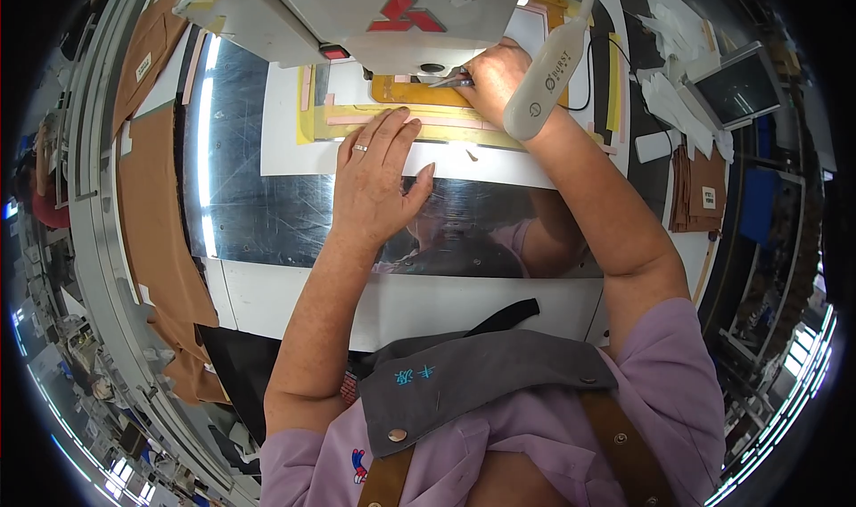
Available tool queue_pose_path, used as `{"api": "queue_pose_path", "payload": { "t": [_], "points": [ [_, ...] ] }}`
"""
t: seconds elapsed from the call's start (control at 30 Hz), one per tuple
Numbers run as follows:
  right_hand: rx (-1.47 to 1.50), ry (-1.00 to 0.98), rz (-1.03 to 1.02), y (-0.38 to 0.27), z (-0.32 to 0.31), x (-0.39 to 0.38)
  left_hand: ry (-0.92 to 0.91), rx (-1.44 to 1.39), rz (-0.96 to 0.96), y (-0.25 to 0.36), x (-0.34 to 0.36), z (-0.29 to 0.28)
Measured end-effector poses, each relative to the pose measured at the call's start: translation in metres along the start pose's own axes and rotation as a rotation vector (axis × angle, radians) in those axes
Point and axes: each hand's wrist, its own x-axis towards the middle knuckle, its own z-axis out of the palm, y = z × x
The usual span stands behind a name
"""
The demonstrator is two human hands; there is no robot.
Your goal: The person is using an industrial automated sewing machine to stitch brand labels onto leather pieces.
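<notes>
My left hand lies with fingers spread on the lower edge of a yellow template, which has pale pink strips and rests on a white board. My right hand is closed on a small metal tool, like tweezers or snips, over an amber plate just below the grey machine head. A pale hand-held controller hangs in front of my right wrist and hides part of it. A small brown scrap lies on the white board between my forearms.
A steel bed crosses the table. Brown sheets lie at the left; a stack of brown pieces, white papers and a small screen are at the right. A co-worker in red shows at the far left.
</notes>
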Motion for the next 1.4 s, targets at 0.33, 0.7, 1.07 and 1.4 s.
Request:
{"api": "queue_pose_path", "payload": {
  "t": [0.33,0.7,1.07,1.4],
  "points": [
    [-0.070,0.021,-0.116,0.006,0.013,0.013,-0.014,-0.001,-0.011,-0.002,-0.002,-0.001],
    [0.227,0.221,-0.057,0.015,0.008,-0.022,0.018,0.002,0.028,0.003,0.002,-0.003],
    [0.340,0.389,-0.001,0.002,-0.015,-0.166,-0.160,0.228,-0.192,0.037,0.091,0.002],
    [0.486,0.402,0.076,0.016,-0.023,-0.175,0.002,0.412,-0.337,0.050,0.099,0.033]
  ]
}}
